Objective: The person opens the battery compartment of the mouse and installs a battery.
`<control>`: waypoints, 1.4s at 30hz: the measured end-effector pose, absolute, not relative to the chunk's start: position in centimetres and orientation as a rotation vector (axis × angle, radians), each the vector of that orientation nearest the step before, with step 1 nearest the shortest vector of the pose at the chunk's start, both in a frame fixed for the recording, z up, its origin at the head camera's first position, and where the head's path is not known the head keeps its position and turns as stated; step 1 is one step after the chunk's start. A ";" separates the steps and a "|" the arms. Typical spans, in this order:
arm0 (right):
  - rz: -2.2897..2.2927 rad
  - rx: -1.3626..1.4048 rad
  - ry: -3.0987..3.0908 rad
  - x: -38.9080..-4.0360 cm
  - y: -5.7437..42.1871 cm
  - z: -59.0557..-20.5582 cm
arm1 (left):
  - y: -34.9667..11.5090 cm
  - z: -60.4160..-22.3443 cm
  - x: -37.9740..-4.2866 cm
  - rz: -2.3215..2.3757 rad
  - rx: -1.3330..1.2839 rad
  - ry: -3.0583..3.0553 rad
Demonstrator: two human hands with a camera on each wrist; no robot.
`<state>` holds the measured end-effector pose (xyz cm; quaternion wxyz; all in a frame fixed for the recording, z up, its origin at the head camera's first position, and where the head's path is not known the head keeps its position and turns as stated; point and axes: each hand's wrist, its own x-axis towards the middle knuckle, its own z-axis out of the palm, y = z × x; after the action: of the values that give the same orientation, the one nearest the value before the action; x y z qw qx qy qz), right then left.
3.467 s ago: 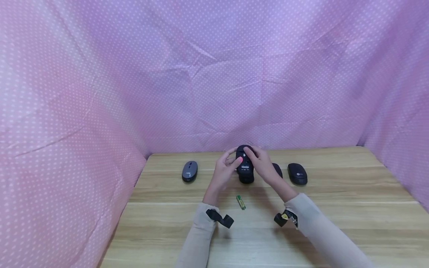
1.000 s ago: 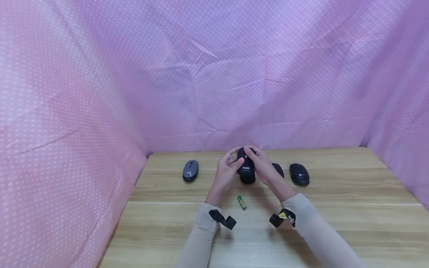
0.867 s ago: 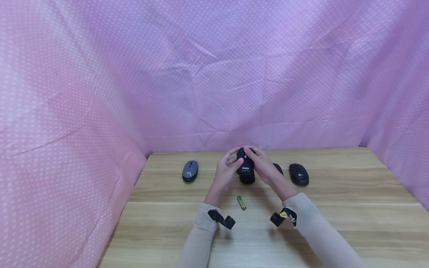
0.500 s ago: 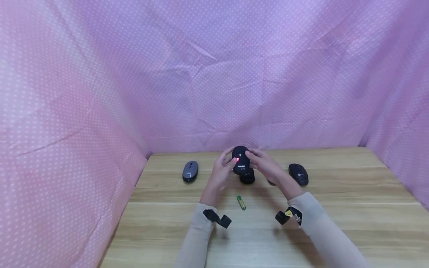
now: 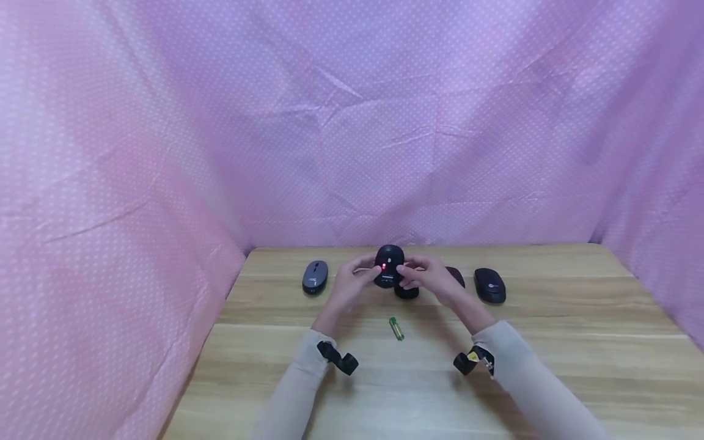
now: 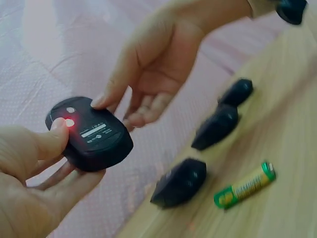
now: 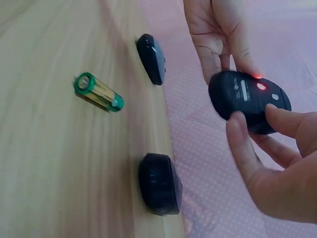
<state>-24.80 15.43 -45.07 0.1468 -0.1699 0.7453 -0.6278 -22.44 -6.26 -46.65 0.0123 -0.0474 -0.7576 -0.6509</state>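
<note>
A black computer mouse (image 5: 388, 275) is held above the table with its underside turned toward the head camera. On that underside a red light (image 6: 70, 122) glows beside a small pale spot. My left hand (image 5: 348, 286) grips the mouse's left edge, thumb on the underside close to the light. From the other side my right hand (image 5: 434, 280) pinches it, the thumb (image 7: 285, 119) on the underside. An AA-type battery (image 5: 396, 328), green and gold, lies on the table below the hands. Another black mouse (image 5: 407, 292) rests on the table, partly hidden by the held one.
A grey mouse (image 5: 315, 277) lies toward the left of the wooden table (image 5: 264, 366). Farther right are a black mouse (image 5: 456, 275), partly covered by the right hand, and another black mouse (image 5: 490, 285). Pink dotted cloth (image 5: 352, 153) hangs behind the table.
The held mouse has shifted left, and both hands have moved with changed grips. The left thumb has slid aside and the red light now shows. The battery and the other mice stay put.
</note>
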 end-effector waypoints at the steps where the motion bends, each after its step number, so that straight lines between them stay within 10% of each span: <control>1: -1.832 -0.495 2.125 -24.7 15.2 -45.2 | -6.5 -46.7 -22.4 -1.964 -0.152 -2.376; 42: -1.189 -0.935 2.671 -25.5 9.6 -48.0 | -11.6 -49.5 -21.9 -1.652 -0.358 -2.651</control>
<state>-25.55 9.63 -48.00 0.0358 -0.3043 0.8696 -0.3871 -21.92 -11.55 -49.52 -0.0011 -0.1140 -0.8432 -0.5254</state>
